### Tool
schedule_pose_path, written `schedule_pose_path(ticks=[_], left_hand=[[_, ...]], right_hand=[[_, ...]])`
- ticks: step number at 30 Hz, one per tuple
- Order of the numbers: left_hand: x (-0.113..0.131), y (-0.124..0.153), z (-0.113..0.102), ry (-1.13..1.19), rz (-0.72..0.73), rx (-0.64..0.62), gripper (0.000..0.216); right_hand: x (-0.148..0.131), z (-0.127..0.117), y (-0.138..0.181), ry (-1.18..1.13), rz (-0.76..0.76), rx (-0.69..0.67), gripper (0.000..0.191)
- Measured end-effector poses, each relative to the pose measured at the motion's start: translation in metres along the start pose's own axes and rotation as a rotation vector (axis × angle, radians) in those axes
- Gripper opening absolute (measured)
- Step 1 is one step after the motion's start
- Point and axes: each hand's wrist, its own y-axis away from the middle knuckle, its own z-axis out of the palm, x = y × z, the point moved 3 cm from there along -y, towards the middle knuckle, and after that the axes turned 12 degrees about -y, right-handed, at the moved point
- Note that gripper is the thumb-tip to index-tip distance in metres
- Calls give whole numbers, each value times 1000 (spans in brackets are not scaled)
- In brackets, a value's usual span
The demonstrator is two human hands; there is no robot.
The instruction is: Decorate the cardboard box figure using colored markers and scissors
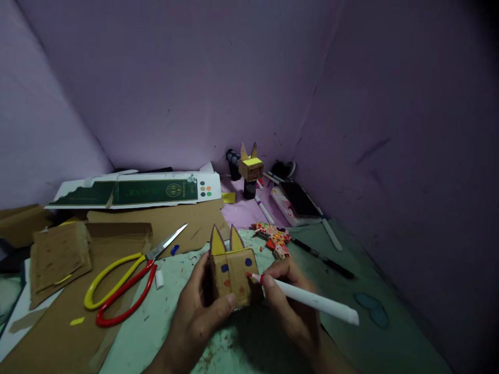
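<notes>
My left hand (200,311) grips a small cardboard box head (233,275) with two pointed yellow ears, two blue dot eyes and an orange mark on its face. My right hand (290,293) pinches a white marker (315,301), and its red tip touches the box's right side near one eye. Both hands hover just above a pale green work surface (156,322) at the bottom centre.
Scissors (128,278) with yellow and red handles lie left of my hands on brown cardboard sheets (58,254). A flattened green carton (132,192) lies behind. A second eared cardboard figure (250,167) stands in the far corner, with markers, a phone (298,200) and a patterned glue gun (275,238) nearby.
</notes>
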Motion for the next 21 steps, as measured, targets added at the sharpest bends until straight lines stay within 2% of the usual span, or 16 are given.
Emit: schedule_pose_path(ticks=[5,13,18,21], left_hand=[[1,1,0,-18,-5,11,100],[0,1,-1,-23,-1,45,92],[-2,0,-2,-27,4,16,90],[-2,0,-2,-29,7,13,89]], right_hand=[[3,-1,1,36,-17,-30,24],[4,-2,0,76,18,-38,27],[2,-1,0,91,12,-52,25],[-2,1,0,95,13,-11,23]])
